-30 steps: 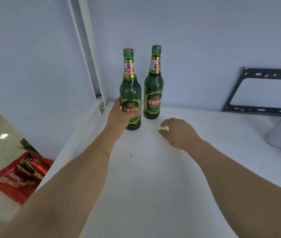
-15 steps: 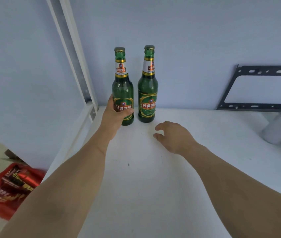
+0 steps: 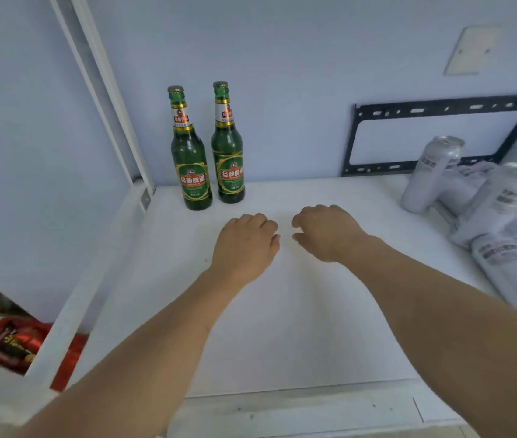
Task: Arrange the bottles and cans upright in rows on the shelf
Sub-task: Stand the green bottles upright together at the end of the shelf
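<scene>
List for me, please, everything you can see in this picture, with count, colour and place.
green bottles: two, green glass with green and gold labels, upright side by side at the shelf's back left corner
silver cans: at least three, silver-grey, in a heap at the shelf's right edge, mostly tipped or lying; exact count unclear
shelf: one, white board with a white upright post at the left
black bracket: one, black metal frame on the wall behind the cans
red packaging: one, red, on the floor at lower left
left hand: empty, fingers loosely curled, over the shelf
right hand: empty, fingers loosely curled, beside the left hand
</scene>
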